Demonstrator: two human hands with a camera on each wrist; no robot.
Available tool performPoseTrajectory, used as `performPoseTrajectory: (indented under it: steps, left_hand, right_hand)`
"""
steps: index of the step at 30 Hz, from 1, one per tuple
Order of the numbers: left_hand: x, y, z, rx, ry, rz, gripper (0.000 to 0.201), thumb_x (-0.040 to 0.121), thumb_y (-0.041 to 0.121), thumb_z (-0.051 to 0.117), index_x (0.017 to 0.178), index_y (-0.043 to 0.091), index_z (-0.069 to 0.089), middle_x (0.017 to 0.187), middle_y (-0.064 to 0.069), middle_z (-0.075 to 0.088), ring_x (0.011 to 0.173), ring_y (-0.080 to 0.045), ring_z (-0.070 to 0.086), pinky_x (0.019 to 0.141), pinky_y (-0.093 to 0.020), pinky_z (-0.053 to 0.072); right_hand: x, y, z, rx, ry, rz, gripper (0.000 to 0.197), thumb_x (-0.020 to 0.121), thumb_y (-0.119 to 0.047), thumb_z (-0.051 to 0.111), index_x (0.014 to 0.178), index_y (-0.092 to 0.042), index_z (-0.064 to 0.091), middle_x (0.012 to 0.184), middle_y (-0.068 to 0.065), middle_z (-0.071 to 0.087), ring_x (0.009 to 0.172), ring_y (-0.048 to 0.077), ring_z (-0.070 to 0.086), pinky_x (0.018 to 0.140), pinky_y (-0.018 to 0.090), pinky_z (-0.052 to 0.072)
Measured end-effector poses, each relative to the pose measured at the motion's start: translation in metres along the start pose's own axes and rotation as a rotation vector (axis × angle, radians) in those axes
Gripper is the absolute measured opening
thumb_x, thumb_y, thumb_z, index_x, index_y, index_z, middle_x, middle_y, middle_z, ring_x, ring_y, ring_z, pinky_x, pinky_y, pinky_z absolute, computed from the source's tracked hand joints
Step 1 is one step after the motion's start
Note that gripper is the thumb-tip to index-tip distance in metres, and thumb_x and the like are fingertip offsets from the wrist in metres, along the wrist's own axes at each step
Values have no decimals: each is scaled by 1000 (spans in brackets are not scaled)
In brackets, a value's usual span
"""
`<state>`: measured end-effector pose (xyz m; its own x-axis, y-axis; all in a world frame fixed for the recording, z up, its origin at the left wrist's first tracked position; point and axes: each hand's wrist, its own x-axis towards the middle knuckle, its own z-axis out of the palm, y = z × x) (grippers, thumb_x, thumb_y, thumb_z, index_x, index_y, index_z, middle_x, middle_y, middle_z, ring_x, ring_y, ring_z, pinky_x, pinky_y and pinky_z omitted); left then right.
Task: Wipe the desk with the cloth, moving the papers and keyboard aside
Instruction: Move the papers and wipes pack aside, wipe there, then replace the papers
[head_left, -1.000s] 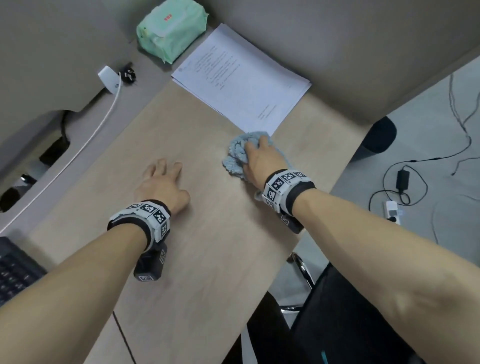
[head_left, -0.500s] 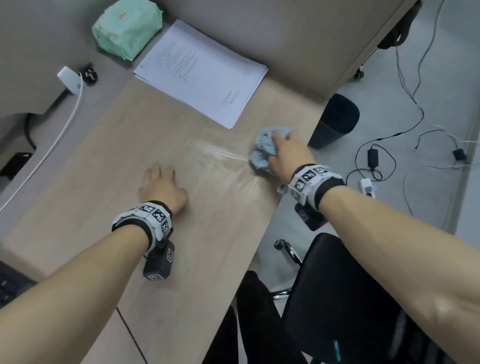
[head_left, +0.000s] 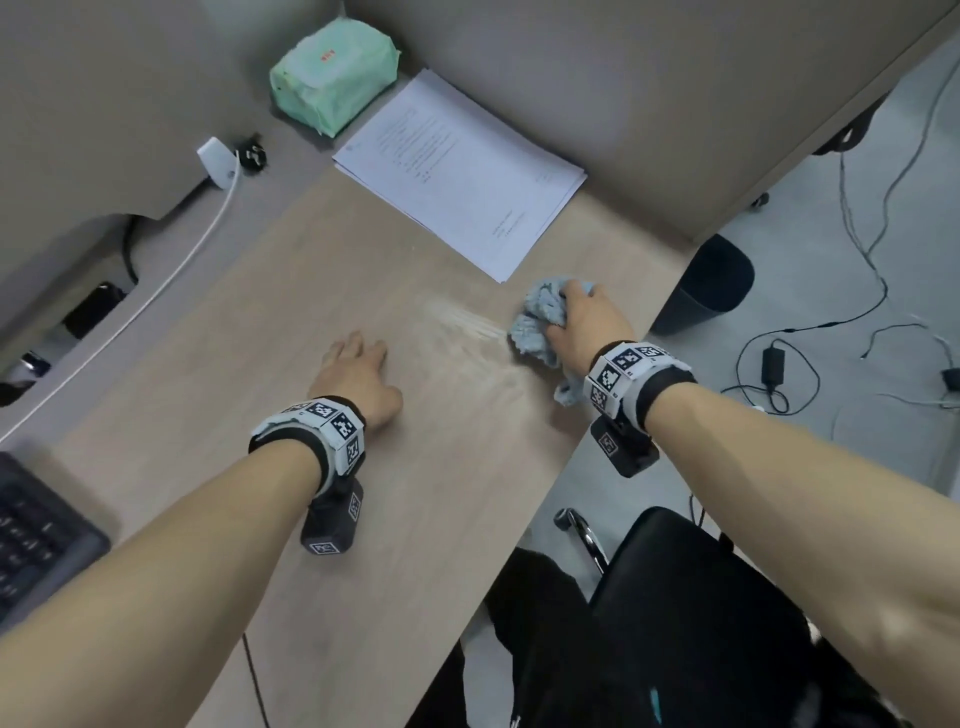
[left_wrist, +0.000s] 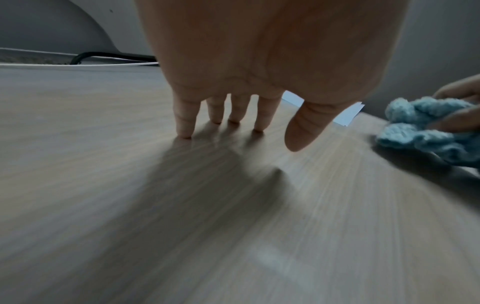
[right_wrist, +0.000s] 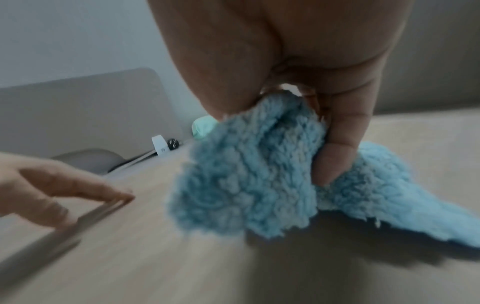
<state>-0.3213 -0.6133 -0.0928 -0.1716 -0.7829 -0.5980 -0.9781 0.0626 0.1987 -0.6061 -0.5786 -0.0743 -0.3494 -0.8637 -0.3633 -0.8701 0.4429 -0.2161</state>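
Right hand (head_left: 587, 325) grips the bunched blue cloth (head_left: 537, 322) just beside the papers' (head_left: 462, 171) near corner, while left hand (head_left: 358, 382) rests open-fingered on the desk (head_left: 363, 519).

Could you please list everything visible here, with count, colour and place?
cloth: one, light blue, near the desk's right edge
papers: one stack, white, far end of the desk
keyboard: one, black, near left edge
desk: one, light wood
tissue pack: one, green, far corner
charger: one, white, with a white cable, left strip
bin: one, black, on the floor
chair: one, black, below the desk
left hand: fingers straight, tips touching the desk
right hand: grips the cloth
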Motion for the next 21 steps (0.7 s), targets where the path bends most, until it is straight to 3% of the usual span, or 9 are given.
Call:
performPoseTrajectory:
  steps: [2,5,7,10,13,14,16,18,21]
  left_hand:
    - [3,3,-8,-50,0,-42,62,83,30,56,143,25,41,158,-6,25,143,-32,21,115,-39,25]
    - [18,13,-24,-201,64,-147,39,85,27,55,122,20,60,134,-10,53,124,-34,47,101,-36,38]
    - [33,28,-39,-358,107,-222,27,86,25,56,111,18,64,120,-7,63,113,-31,56,94,-33,42]
    - [53,53,-52,-580,80,-261,15,86,23,56,98,19,64,106,-6,69,104,-28,61,91,-31,45]
    - [80,82,-62,-857,55,-320,12,74,26,60,86,24,60,100,-9,70,96,-28,67,92,-43,53]
    - [86,89,-66,-974,46,-356,9,75,23,60,84,23,59,96,-9,69,90,-27,67,87,-44,56]
    - [98,109,-75,-1170,16,-414,7,84,10,57,81,17,55,85,-10,60,73,-23,59,70,-37,54]
    - [105,124,-82,-1292,-21,-446,17,90,4,51,78,16,48,76,-8,50,64,-18,49,61,-31,44]
    - [112,138,-88,-1360,-44,-470,23,93,7,52,73,16,47,74,-6,47,65,-18,45,62,-30,42]
  right_hand:
    - [16,-10,-14,38,39,-51,48,91,-41,60,131,-19,45,120,13,48,98,35,58,77,39,49]
    - [47,-19,-40,-55,-52,-93,55,85,-69,50,109,-20,57,105,8,61,89,30,61,78,39,54]
    - [79,-22,-61,-117,-73,-105,65,83,-77,41,101,-18,64,97,7,67,89,30,63,77,38,55]
    - [118,-17,-83,55,-61,-11,60,89,-64,47,96,-8,68,92,10,68,88,33,64,74,36,51]
    - [173,3,-83,494,-143,252,49,72,-54,62,83,-7,62,85,13,69,74,31,65,66,36,55]
    - [188,12,-77,663,-176,355,47,66,-50,67,85,-8,62,89,15,71,73,30,67,69,43,60]
    - [206,17,-77,904,-250,440,27,77,-35,69,88,-12,59,95,14,69,76,26,67,76,45,62]
    - [206,10,-86,1021,-290,486,9,84,-21,65,81,-13,60,83,10,67,72,26,66,76,39,61]
    - [208,1,-90,1071,-323,561,10,72,-11,65,65,-5,61,61,13,60,57,29,56,70,40,56]
